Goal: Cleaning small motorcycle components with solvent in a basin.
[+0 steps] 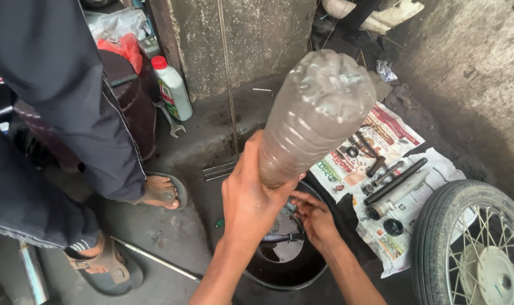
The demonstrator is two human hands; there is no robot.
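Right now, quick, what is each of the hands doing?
Left hand: closed around a grimy plastic bottle, held upside down.
Right hand: over the dark round basin, fingers pinching a small metal part.

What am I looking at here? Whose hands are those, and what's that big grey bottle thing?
The camera sits on a person's head and looks down, so the two bare arms reaching out are that person's own. The left hand holds a cloudy plastic bottle upside down over a round black pan on the floor. The right hand holds a small metal part under the bottle's mouth. To the right, newspaper is spread out with dark metal parts lying on it, beside a spoked wheel. On the left, another person in sandals crouches near a white bottle with a red cap.
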